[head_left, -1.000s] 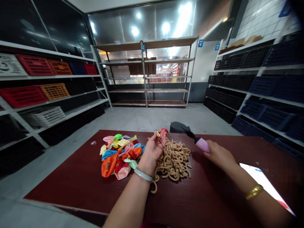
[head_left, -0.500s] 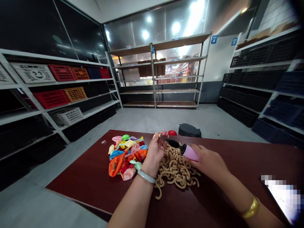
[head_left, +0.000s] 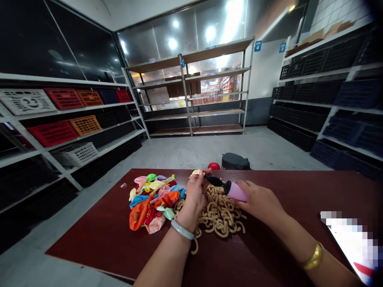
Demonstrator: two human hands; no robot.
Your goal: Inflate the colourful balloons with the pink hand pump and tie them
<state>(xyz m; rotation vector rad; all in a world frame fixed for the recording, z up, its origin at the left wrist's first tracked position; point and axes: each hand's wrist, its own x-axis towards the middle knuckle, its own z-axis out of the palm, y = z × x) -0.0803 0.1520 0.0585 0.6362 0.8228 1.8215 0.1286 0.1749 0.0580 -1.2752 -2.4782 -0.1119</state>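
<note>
"Where is the pale yellow balloon (head_left: 196,172)?"

"At twelve o'clock from you, above the far part of the table (head_left: 98,239), pinched between the thumb and fingers of your left hand (head_left: 197,191). Only part of it shows past them."

"How will it handle?"

"It looks limp, so expect it to be very light, soft and stretchy, perhaps a little slippery, and easy to nick with a nail. Hold it by the neck, with the pads of your fingers."

"And what meets it?"

"The black nozzle (head_left: 214,181), coming in from four o'clock. Its tip reaches your left fingers; you cannot tell from here whether it sits inside the neck. Behind it is the lilac pump (head_left: 238,192), clasped in your right hand (head_left: 259,199). That body seems light and likely gives when squeezed, so grip its widest part and steer the nozzle gently."

"What lies around your hands?"

"Brown curled pieces (head_left: 221,215) are heaped at five o'clock from the balloon, below the nozzle. A pile of coloured balloons (head_left: 163,199), limp and overlapping, sits at eight. A phone (head_left: 351,239) lies at four, well apart. Farther out, a shelving rack (head_left: 221,50) stands at twelve, and a red crate (head_left: 64,98) sits shelved at ten."
</note>
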